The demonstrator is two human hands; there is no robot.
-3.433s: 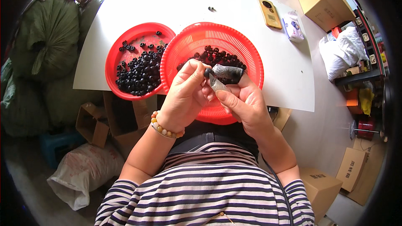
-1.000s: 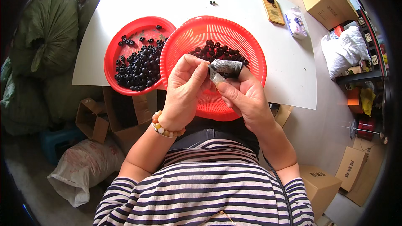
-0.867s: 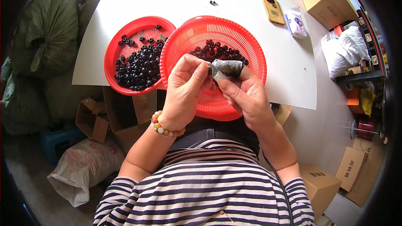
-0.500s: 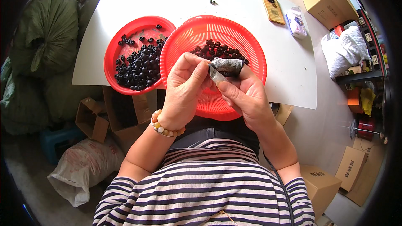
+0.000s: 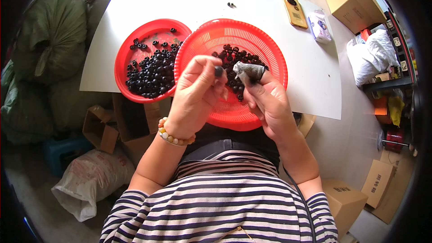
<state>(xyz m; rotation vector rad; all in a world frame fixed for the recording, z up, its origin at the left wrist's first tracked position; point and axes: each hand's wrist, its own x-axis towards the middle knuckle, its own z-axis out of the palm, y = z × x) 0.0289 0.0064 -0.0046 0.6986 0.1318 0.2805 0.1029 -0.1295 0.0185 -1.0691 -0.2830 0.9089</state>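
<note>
Above the red slotted basket (image 5: 230, 119), my left hand (image 5: 194, 92) pinches a small round black piece (image 5: 218, 71) between thumb and fingertips. Opposite it, my right hand (image 5: 270, 101) is closed, with a dark-smudged grey cloth wrap (image 5: 250, 70) around its forefinger and the thumb pressed against it. A gap separates the two hands. Below them in the basket lie several dark, ridged small pieces (image 5: 243, 57). To the left, a shallow red basin (image 5: 120, 58) holds many smooth black round pieces (image 5: 155, 74), some with hollow ends showing.
On the white table (image 5: 310, 76) are a gold phone (image 5: 294, 11), a soft white-and-purple packet (image 5: 319, 26) and a tiny black piece (image 5: 231, 5). Green sacks (image 5: 49, 40) stand at left. Cardboard boxes (image 5: 100, 128) and a white sack (image 5: 94, 182) sit below the table.
My hands have drawn apart; earlier they met at the cloth wrap. The round black piece now shows in my left fingertips, and the wrap has tilted in my right hand.
</note>
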